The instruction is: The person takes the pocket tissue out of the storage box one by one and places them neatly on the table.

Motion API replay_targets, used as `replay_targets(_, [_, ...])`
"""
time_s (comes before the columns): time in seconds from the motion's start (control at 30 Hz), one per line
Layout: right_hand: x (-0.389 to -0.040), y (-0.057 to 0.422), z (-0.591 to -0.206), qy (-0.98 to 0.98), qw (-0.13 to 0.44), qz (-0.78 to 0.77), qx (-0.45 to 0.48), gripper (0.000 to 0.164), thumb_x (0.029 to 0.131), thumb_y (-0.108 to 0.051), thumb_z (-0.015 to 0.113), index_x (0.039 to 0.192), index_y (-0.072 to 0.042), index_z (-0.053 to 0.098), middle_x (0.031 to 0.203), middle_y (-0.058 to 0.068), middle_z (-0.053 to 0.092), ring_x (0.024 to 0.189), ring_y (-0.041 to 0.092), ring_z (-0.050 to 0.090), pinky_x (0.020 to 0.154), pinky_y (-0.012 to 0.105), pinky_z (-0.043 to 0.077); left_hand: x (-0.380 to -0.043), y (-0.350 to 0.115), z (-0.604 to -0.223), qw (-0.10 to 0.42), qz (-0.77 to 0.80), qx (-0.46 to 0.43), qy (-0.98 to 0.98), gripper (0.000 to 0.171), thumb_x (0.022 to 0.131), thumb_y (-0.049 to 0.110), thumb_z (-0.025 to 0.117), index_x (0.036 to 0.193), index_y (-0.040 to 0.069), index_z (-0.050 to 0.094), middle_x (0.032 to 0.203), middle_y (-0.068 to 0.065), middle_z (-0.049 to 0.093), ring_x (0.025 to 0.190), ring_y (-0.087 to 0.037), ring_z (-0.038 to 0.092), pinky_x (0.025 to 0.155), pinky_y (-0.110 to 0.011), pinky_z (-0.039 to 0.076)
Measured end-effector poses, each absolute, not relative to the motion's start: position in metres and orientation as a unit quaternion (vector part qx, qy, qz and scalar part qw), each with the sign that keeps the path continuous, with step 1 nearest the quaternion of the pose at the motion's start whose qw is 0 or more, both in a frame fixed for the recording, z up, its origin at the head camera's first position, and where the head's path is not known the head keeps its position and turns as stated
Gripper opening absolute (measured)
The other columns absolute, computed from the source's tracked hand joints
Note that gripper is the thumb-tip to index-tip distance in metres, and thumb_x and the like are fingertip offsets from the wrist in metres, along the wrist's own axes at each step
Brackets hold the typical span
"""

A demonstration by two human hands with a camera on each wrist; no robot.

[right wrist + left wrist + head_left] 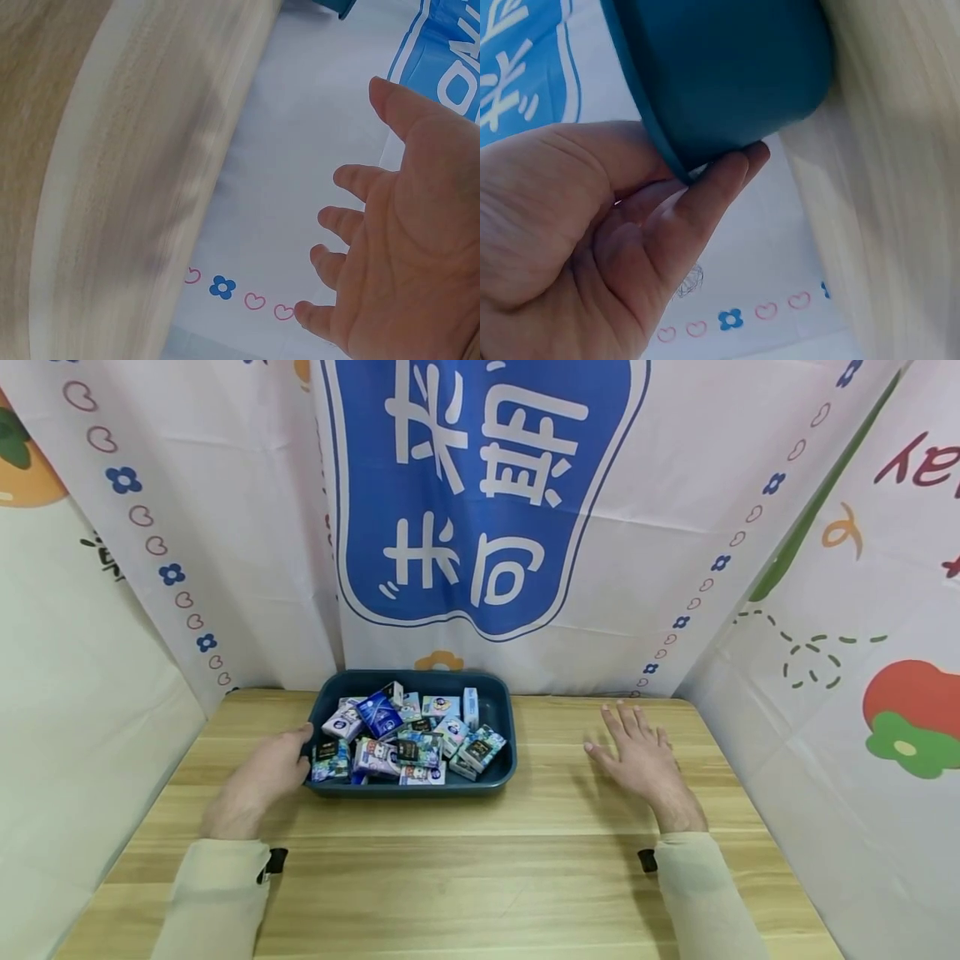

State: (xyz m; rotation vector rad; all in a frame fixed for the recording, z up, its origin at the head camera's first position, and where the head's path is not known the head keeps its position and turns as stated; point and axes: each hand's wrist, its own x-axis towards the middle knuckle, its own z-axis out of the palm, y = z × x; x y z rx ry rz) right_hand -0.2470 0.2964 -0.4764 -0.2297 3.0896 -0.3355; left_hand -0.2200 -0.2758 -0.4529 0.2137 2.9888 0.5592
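A dark teal plastic basin (450, 791) stands at the back of the table, holding several small tissue packs (379, 717) in blue, white and floral wrappers, heaped loosely. My left hand (272, 768) grips the basin's left rim; in the left wrist view the thumb lies on the inner side of the rim and the fingers (705, 191) press the outer wall. To the right of the basin, my right hand (637, 756) hovers over the table with fingers spread, holding nothing. The right wrist view shows its palm (420, 240), apart from the basin's corner (337, 6).
The wooden table (480, 877) ends at the back against a hanging white cloth (262, 527) with a blue printed sign (480, 485). Printed cloth walls (825, 735) close in both sides. Black straps (647, 860) show at the wrists.
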Motion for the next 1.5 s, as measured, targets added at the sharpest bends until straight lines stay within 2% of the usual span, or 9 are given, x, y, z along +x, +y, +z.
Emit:
replay_targets(0.13, [-0.248,0.297,-0.477,0.991,0.016,-0.109,-0.071,0.089,0.104,-0.073,0.036,0.172,-0.023,0.009,0.180,0.008,-0.006,0.167,0.043,-0.004,0.130,0.075,-0.006,-0.219,-0.270,-0.451,0.055,0.202,0.074,0.975,0.058,0.102,0.004,0.052,0.155,-0.014,0.037,0.158,-0.042,0.038,0.097,-0.040,0.071,0.080,-0.046,0.059])
replay_targets(0.23, [-0.248,0.297,-0.477,0.991,0.016,-0.109,-0.071,0.089,0.104,-0.073,0.036,0.172,-0.023,0.008,0.180,0.008,-0.006,0.167,0.043,-0.005,0.131,0.074,-0.006,-0.223,-0.272,-0.457,0.054,0.235,0.066,0.968,0.062,0.105,0.009,0.049,0.161,-0.009,0.031,0.154,-0.042,0.046,0.065,-0.021,0.059,0.061,-0.035,0.049])
replay_targets(0.3, [-0.248,0.296,-0.477,0.991,0.015,-0.109,-0.073,0.088,0.104,-0.072,0.037,0.172,-0.024,0.008,0.180,0.009,-0.005,0.167,0.043,-0.004,0.130,0.074,-0.006,-0.227,-0.274,-0.464,0.050,0.265,0.061,0.961,0.064,0.106,0.011,0.047,0.164,-0.005,0.025,0.155,-0.041,0.046,0.055,-0.021,0.053,0.057,-0.036,0.048])
replay_targets(0.4, [-0.248,0.295,-0.478,0.991,0.012,-0.109,-0.077,0.087,0.104,-0.071,0.038,0.172,-0.024,0.008,0.180,0.010,-0.003,0.167,0.043,-0.003,0.130,0.075,-0.004,-0.236,-0.275,-0.478,0.032,0.307,0.059,0.949,0.067,0.106,0.010,0.044,0.167,-0.002,0.018,0.161,-0.038,0.041,0.091,-0.044,0.073,0.085,-0.054,0.061])
replay_targets(0.47, [-0.249,0.294,-0.478,0.991,0.010,-0.109,-0.081,0.086,0.105,-0.069,0.040,0.171,-0.024,0.009,0.180,0.011,-0.002,0.167,0.044,-0.001,0.131,0.075,-0.001,-0.240,-0.274,-0.484,0.024,0.332,0.059,0.941,0.068,0.106,0.007,0.041,0.167,-0.002,0.014,0.169,-0.036,0.025,0.134,-0.056,0.056,0.114,-0.066,0.047])
replay_targets(0.53, [-0.249,0.293,-0.478,0.991,0.005,-0.107,-0.086,0.086,0.105,-0.067,0.042,0.171,-0.022,0.011,0.180,0.012,0.000,0.167,0.044,0.001,0.131,0.075,0.004,-0.244,-0.272,-0.490,0.015,0.354,0.055,0.934,0.068,0.106,0.005,0.039,0.167,-0.002,0.011,0.171,-0.034,0.018,0.156,-0.059,0.024,0.128,-0.071,0.024])
replay_targets(0.87, [-0.252,0.276,-0.475,0.985,-0.028,-0.126,-0.115,0.081,0.105,-0.056,0.056,0.170,-0.020,0.023,0.177,0.014,0.024,0.163,0.044,0.025,0.120,0.080,0.031,-0.250,-0.267,-0.498,0.032,0.397,0.042,0.916,0.067,0.106,0.000,0.025,0.167,-0.002,-0.004,0.174,-0.033,0.000,0.160,-0.057,0.008,0.132,-0.070,0.012])
replay_targets(1.2, [-0.257,0.237,-0.473,0.971,-0.040,-0.173,-0.162,0.073,0.105,-0.049,0.058,0.167,-0.021,0.033,0.174,0.010,0.034,0.160,0.037,0.036,0.129,0.062,0.035,-0.249,-0.263,-0.498,0.049,0.393,0.038,0.917,0.072,0.105,-0.001,0.023,0.166,0.007,-0.013,0.172,-0.035,-0.001,0.160,-0.057,0.007,0.132,-0.070,0.012])
replay_targets(1.5, [-0.259,0.202,-0.468,0.965,-0.041,-0.163,-0.200,0.069,0.106,-0.050,0.058,0.165,-0.020,0.037,0.173,0.007,0.036,0.158,0.034,0.041,0.128,0.057,0.039,-0.251,-0.277,-0.499,0.039,0.378,0.056,0.923,0.076,0.101,-0.006,0.029,0.165,0.002,-0.011,0.170,-0.040,0.002,0.157,-0.061,0.011,0.129,-0.073,0.015])
